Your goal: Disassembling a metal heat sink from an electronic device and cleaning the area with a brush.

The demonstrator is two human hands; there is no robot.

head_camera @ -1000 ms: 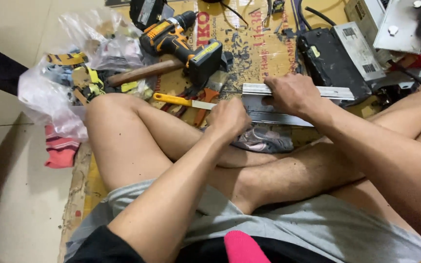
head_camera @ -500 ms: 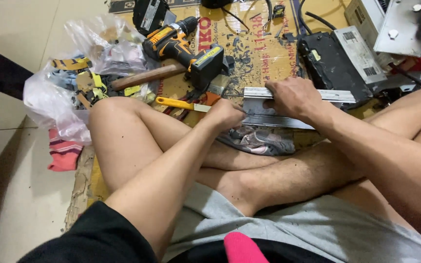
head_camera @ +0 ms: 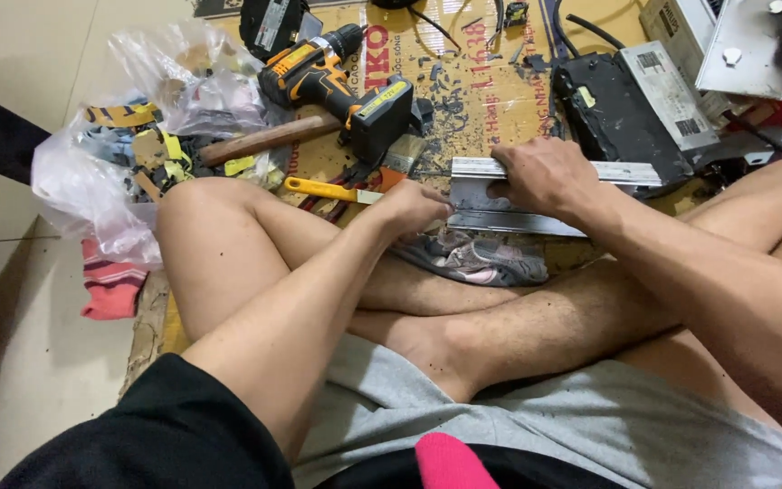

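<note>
Plastic bags [head_camera: 110,172] lie crumpled at the far left on the floor, with yellow-and-black scraps inside, and a red-striped cloth [head_camera: 110,288] sits just below them. Next comes a wooden-handled hammer [head_camera: 269,139], its handle pointing toward a black-and-orange cordless drill [head_camera: 341,77] that rests on a sheet of cardboard [head_camera: 477,100] spread over the floor. A yellow-handled utility knife [head_camera: 328,189] lies near the person's raised knee. The left hand [head_camera: 414,206] is closed into a narrow fist against the left end of a silver metal channel [head_camera: 500,195]; whether it grips a small tool there, I cannot tell. That channel lies across the cardboard, just above a grey shoe [head_camera: 477,256]. The right hand [head_camera: 545,177] presses down flat on the channel's middle, fingers curled over its upper edge, holding it. Further right sits a black electronic box [head_camera: 622,113], then a grey metal plate [head_camera: 753,45] near the corner.
</note>
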